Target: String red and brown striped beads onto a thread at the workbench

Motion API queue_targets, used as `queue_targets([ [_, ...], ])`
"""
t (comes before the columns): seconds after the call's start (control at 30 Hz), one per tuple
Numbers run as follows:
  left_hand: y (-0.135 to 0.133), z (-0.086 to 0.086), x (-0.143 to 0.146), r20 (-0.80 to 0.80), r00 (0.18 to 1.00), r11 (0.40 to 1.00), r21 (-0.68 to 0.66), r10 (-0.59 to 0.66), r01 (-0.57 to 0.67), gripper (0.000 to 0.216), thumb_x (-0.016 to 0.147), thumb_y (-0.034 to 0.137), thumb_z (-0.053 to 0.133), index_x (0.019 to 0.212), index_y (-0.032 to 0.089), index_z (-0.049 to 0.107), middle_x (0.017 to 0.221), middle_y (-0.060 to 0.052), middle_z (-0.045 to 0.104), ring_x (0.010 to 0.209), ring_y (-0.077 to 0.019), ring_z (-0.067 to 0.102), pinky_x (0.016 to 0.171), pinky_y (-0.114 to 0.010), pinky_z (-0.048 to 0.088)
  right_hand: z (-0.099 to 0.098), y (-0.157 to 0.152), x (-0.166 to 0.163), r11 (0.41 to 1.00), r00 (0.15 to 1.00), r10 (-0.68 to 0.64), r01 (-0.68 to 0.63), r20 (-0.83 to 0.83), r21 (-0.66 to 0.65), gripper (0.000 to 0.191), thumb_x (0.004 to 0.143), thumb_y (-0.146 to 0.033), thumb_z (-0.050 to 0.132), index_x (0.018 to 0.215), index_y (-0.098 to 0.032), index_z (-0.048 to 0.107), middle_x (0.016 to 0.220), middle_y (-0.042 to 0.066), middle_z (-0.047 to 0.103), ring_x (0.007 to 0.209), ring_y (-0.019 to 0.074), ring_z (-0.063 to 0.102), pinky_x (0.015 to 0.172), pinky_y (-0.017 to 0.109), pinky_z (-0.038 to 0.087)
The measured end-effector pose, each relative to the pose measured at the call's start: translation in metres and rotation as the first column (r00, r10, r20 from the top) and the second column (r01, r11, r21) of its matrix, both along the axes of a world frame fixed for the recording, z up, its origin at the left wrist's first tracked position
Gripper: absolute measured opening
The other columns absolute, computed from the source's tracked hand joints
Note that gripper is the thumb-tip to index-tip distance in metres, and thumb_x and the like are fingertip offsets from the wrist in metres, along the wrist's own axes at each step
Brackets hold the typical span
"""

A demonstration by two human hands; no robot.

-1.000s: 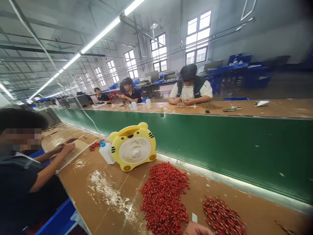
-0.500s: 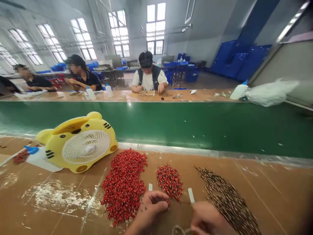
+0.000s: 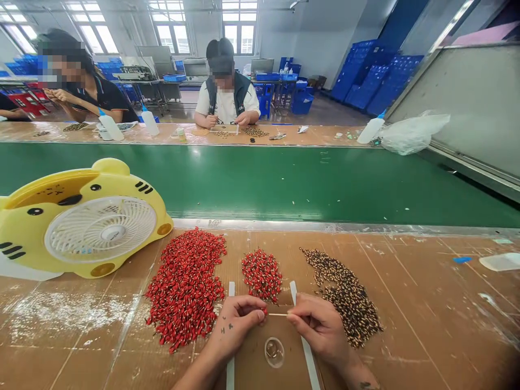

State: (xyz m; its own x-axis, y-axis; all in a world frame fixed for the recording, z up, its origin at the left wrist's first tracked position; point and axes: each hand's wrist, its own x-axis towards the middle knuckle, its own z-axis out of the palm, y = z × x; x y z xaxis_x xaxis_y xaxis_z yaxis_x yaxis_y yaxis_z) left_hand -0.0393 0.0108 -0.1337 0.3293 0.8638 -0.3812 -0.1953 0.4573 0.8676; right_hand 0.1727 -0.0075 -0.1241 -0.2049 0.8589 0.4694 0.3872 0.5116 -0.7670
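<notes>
My left hand [image 3: 239, 320] pinches a small red piece [image 3: 265, 311] between thumb and fingertips. A thin pale stick [image 3: 278, 314] is gripped in my right hand [image 3: 319, 326], its far end reaching the red piece; whether they touch I cannot tell. Below the stick, a small round clear dish [image 3: 274, 352] lies on the brown board between two white strips. Just beyond my hands is a small heap of red pieces [image 3: 262, 275]. To the left spreads a larger red heap [image 3: 187, 290], and to the right a heap of black-and-tan pieces [image 3: 345, 295].
A yellow animal-faced fan [image 3: 87, 219] stands at the left. Past the cardboard-covered table [image 3: 414, 303] runs a green belt [image 3: 260, 181]. On its far side a person [image 3: 227, 97] works with small pieces, and another person [image 3: 81, 81] sits farther left. White squeeze bottles [image 3: 111, 126] stand there.
The view has tilted down and shifted right. My right hand has risen from lower down, bringing the stick level with the red piece. The clear dish now shows fully.
</notes>
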Motion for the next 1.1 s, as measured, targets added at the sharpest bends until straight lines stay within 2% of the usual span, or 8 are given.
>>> queue_targets([
  [0.4,0.001,0.001,0.000,-0.022,1.000,1.000,0.018,-0.011,0.012,0.017,0.069,0.025,0.077,0.080,0.012,0.075,0.063,-0.002,0.070,0.062,-0.0146,0.061,0.064,-0.024,0.045,-0.006,0.002,0.001,1.000,0.995,0.016,-0.015,0.094,-0.010,0.024,0.095,-0.030,0.058,0.076,-0.018,0.067,0.055,-0.002,0.051,0.050,0.0127,0.046,0.052,0.025,0.032],
  [0.57,0.000,-0.003,0.000,-0.012,1.000,1.000,0.025,0.016,-0.015,0.018,0.070,0.026,0.077,0.081,0.013,0.075,0.063,-0.002,0.069,0.062,-0.0145,0.060,0.064,-0.024,0.045,-0.004,0.001,-0.006,0.999,0.989,-0.031,0.029,0.144,0.016,0.034,0.096,-0.029,0.055,0.063,-0.019,0.056,0.053,-0.004,0.044,0.049,0.0118,0.042,0.051,0.025,0.029],
  [0.73,-0.001,-0.005,-0.001,-0.014,1.000,1.000,0.022,0.020,-0.019,0.018,0.069,0.026,0.078,0.081,0.013,0.075,0.064,-0.002,0.069,0.063,-0.0142,0.060,0.064,-0.023,0.044,-0.004,0.002,-0.002,1.000,0.994,-0.022,0.022,0.111,-0.006,0.039,0.098,-0.031,0.051,0.061,-0.019,0.048,0.054,-0.004,0.041,0.050,0.0119,0.040,0.052,0.025,0.027],
  [0.83,-0.001,-0.004,-0.001,-0.026,0.999,1.000,0.017,0.023,-0.023,0.019,0.068,0.027,0.078,0.081,0.013,0.075,0.065,-0.002,0.069,0.063,-0.0145,0.060,0.064,-0.024,0.044,-0.002,0.002,0.000,0.988,0.983,0.147,-0.141,0.113,-0.063,0.046,0.100,-0.039,0.045,0.058,-0.020,0.043,0.053,-0.005,0.037,0.051,0.0121,0.039,0.052,0.026,0.027],
  [0.9,0.000,-0.004,-0.001,-0.026,0.999,1.000,0.018,0.021,-0.021,0.020,0.068,0.027,0.079,0.081,0.013,0.075,0.065,-0.002,0.069,0.064,-0.0148,0.060,0.064,-0.024,0.044,0.000,0.002,0.000,0.945,0.932,0.317,-0.295,0.176,-0.138,0.051,0.101,-0.044,0.042,0.057,-0.019,0.042,0.052,-0.005,0.037,0.051,0.0121,0.040,0.053,0.026,0.028],
  [0.97,0.000,-0.004,-0.001,-0.036,0.999,0.999,0.025,0.027,-0.026,0.020,0.068,0.027,0.079,0.082,0.013,0.075,0.066,-0.002,0.070,0.065,-0.0147,0.060,0.065,-0.023,0.044,0.001,0.004,0.000,0.914,0.884,0.394,-0.351,0.250,-0.202,0.054,0.100,-0.051,0.043,0.057,-0.019,0.045,0.053,-0.004,0.041,0.052,0.0122,0.043,0.054,0.026,0.030],
  [1.03,0.000,-0.005,-0.002,-0.048,0.998,0.999,0.022,0.034,-0.033,0.020,0.069,0.028,0.078,0.083,0.014,0.075,0.067,-0.001,0.070,0.066,-0.0142,0.060,0.065,-0.023,0.043,0.001,0.010,0.008,0.938,0.894,0.329,-0.274,0.303,-0.211,0.056,0.099,-0.057,0.043,0.058,-0.019,0.050,0.054,-0.003,0.046,0.053,0.0128,0.045,0.054,0.027,0.031],
  [1.1,0.000,-0.007,-0.002,-0.047,0.998,1.000,0.003,0.030,-0.030,0.022,0.070,0.030,0.079,0.084,0.014,0.075,0.066,-0.001,0.069,0.065,-0.0140,0.059,0.065,-0.023,0.043,0.003,0.017,0.025,0.976,0.926,0.163,-0.100,0.339,-0.196,0.055,0.101,-0.054,0.041,0.061,-0.019,0.055,0.057,-0.001,0.051,0.055,0.0139,0.047,0.055,0.027,0.033],
])
